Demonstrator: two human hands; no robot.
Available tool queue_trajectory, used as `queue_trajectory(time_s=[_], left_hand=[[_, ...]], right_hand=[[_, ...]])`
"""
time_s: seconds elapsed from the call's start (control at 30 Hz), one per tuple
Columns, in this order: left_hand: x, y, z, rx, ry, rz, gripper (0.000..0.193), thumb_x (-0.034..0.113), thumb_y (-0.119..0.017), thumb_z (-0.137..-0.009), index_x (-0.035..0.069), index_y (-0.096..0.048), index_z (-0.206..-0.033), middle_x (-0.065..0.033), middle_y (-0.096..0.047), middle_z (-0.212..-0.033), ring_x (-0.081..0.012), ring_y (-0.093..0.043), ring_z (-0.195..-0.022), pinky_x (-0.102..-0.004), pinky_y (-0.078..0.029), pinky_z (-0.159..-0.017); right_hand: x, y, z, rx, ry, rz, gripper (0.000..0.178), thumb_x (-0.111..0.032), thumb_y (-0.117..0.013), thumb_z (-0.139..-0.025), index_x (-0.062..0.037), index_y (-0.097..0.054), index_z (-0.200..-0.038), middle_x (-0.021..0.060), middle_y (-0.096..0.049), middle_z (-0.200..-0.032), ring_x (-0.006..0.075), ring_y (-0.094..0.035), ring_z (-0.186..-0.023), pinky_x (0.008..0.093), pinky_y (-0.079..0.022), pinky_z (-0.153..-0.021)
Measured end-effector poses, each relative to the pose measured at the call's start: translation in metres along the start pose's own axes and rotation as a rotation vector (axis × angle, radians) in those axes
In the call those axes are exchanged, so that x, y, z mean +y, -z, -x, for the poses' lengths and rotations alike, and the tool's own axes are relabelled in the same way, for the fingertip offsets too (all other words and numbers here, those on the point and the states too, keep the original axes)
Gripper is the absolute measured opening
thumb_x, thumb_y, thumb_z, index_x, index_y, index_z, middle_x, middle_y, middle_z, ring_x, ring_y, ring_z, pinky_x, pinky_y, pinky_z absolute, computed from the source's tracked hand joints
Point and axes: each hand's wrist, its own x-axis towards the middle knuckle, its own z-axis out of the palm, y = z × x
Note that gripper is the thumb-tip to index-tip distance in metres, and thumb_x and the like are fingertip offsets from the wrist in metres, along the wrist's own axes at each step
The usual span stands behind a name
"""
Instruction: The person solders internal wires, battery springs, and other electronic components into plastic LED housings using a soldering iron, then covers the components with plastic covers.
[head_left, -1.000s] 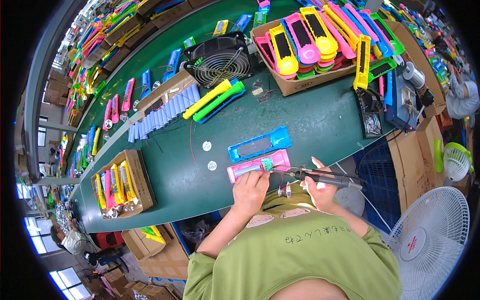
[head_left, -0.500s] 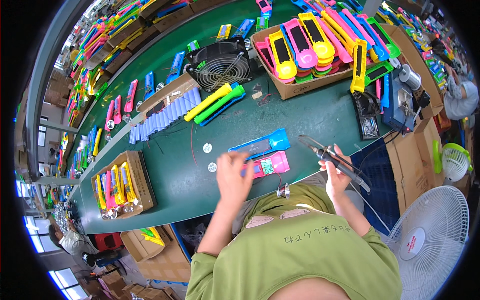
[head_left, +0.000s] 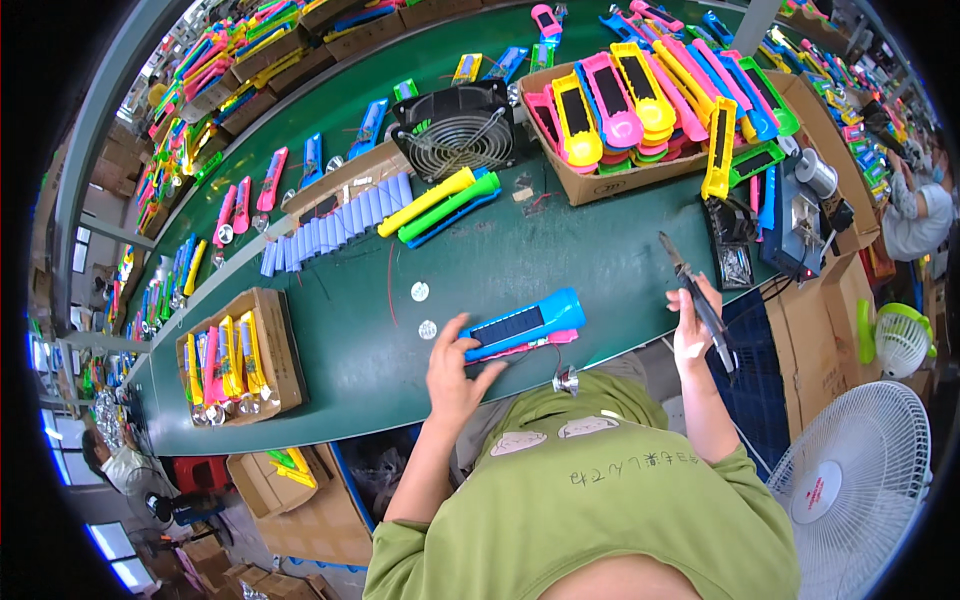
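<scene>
A blue plastic flashlight shell (head_left: pixel 560 308) with a dark solar panel (head_left: pixel 506 327) facing up lies on the green bench in front of me. It rests over a pink shell (head_left: pixel 530 346), of which only the near edge shows. A thin wire runs from there to a small silvery reflector (head_left: pixel 566 380) at the bench edge. My left hand (head_left: pixel 458 378) is at the shells' left end, thumb and fingers apart, fingertips at the blue shell's edge. In my right hand (head_left: pixel 693 318) is a soldering iron (head_left: pixel 708 318), held above the bench edge, its tip pointing up and away.
Lavender cylindrical cells (head_left: pixel 335 226) stand in a row beyond, beside yellow and green shells (head_left: pixel 432 205). A black fan (head_left: pixel 455 135) sits behind them. Cartons of shells (head_left: pixel 590 187) and of assembled pieces (head_left: pixel 290 345) flank the bench. A solder spool (head_left: pixel 816 174) and soldering station (head_left: pixel 797 235) stand right.
The blue shell has come nearer and now covers most of the pink one, hiding its green circuit board. My left hand has moved to their left end. The soldering iron points more upward.
</scene>
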Motion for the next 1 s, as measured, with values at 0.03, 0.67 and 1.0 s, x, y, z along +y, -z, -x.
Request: queue_trajectory(time_s=[0.03, 0.67, 1.0], left_hand=[[0.000, -0.003, -0.004, -0.090, -0.061, -0.012, 0.045, 0.017, -0.080, -0.059, 0.006, -0.045, -0.084, -0.0154, -0.055, -0.109, -0.0320, -0.053, -0.096, -0.0402, -0.043, -0.081], [-0.072, -0.077, -0.428, -0.302, 0.282, 0.184, 0.051, 0.034, -0.075, -0.069, 0.001, -0.042, -0.089, -0.0097, -0.054, -0.078, -0.0140, -0.054, -0.067, -0.0292, -0.047, -0.054], [-0.142, -0.183, -0.489, -0.497, -1.215, -0.765, 0.038, 0.012, -0.049, -0.079, 0.009, -0.046, -0.116, -0.0174, -0.039, -0.131, -0.0325, -0.040, -0.120, -0.0404, -0.030, -0.102]], right_hand=[[0.006, 0.001, -0.003, 0.003, 0.042, -0.010, 0.027, -0.006, -0.052, -0.088, 0.0042, -0.045, -0.112, 0.0124, -0.060, -0.082, 0.0145, -0.060, -0.065, 0.0214, -0.047, -0.052], [0.000, 0.004, -0.012, -0.104, 0.081, 0.346, 0.020, 0.003, -0.054, -0.081, -0.0018, -0.050, -0.100, 0.0124, -0.064, -0.077, 0.0176, -0.063, -0.066, 0.0375, -0.039, -0.094], [-0.002, -0.003, -0.025, -0.035, 0.079, 0.412, 0.018, -0.007, -0.063, -0.077, -0.0052, -0.053, -0.091, 0.0080, -0.065, -0.072, 0.0219, -0.061, -0.062, 0.0470, -0.040, -0.089]])
